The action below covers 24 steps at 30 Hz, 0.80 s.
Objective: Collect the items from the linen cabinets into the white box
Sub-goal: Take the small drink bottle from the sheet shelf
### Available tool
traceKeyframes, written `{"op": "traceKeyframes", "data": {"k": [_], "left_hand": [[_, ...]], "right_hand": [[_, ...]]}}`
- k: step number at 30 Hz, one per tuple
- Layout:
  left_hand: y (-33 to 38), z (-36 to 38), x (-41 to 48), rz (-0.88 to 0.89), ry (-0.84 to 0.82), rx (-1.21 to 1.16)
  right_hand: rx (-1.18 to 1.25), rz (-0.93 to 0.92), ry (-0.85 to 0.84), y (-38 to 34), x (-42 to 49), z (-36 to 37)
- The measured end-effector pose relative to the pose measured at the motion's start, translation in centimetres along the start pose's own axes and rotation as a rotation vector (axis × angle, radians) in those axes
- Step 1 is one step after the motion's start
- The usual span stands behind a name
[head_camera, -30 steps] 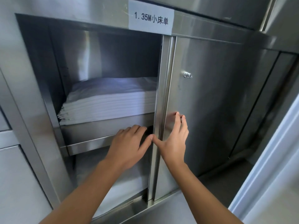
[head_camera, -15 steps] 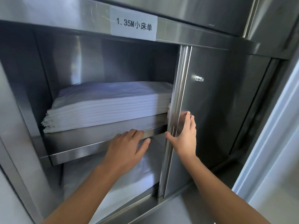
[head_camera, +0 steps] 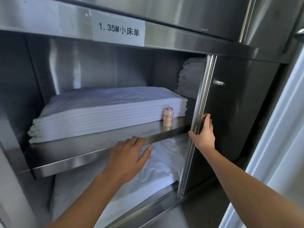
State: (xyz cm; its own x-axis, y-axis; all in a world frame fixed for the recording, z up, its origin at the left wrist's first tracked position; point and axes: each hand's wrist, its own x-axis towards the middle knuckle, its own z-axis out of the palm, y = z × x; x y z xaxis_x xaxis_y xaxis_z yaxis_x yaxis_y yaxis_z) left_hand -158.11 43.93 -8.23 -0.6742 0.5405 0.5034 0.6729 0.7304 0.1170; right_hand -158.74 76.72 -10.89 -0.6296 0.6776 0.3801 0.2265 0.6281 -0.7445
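Observation:
A small yogurt drink bottle (head_camera: 168,116) with a red foil cap stands upright on the steel shelf (head_camera: 92,155), just in front of the right end of a stack of folded white sheets (head_camera: 105,111). My right hand (head_camera: 203,132) grips the edge of the sliding steel door (head_camera: 233,122), just right of the bottle. My left hand (head_camera: 127,156) lies flat with fingers spread on the shelf's front lip, lower left of the bottle. The white box is not in view.
A second pile of folded linen (head_camera: 190,76) sits at the back right, partly behind the door. More white linen (head_camera: 154,168) fills the lower compartment. A paper label (head_camera: 118,30) is stuck on the steel rail above. A pale wall panel (head_camera: 279,145) stands at right.
The sliding door has gone further right under my right hand, uncovering the small bottle and the back-right linen pile. My left hand has stayed on the shelf's edge.

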Motion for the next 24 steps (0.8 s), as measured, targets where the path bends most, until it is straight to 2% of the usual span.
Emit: {"op": "traceKeyframes", "data": {"k": [9, 16, 21, 24], "left_hand": [[1.2, 0.3, 1.0, -0.007, -0.015, 0.005], [2.7, -0.5, 0.8, -0.009, 0.005, 0.011], [2.6, -1.4, 0.2, -0.032, 0.017, 0.009], [2.1, -2.4, -0.1, -0.070, 0.019, 0.008]], "right_hand": [[0.039, -0.029, 0.001, 1.1, 0.4, 0.3], [0.035, -0.027, -0.075, 0.8, 0.0, -0.9], [0.258, -0.295, 0.183, -2.4, -2.9, 0.9], [0.461, -0.207, 0.215, -5.4, -2.8, 1.3]]}}
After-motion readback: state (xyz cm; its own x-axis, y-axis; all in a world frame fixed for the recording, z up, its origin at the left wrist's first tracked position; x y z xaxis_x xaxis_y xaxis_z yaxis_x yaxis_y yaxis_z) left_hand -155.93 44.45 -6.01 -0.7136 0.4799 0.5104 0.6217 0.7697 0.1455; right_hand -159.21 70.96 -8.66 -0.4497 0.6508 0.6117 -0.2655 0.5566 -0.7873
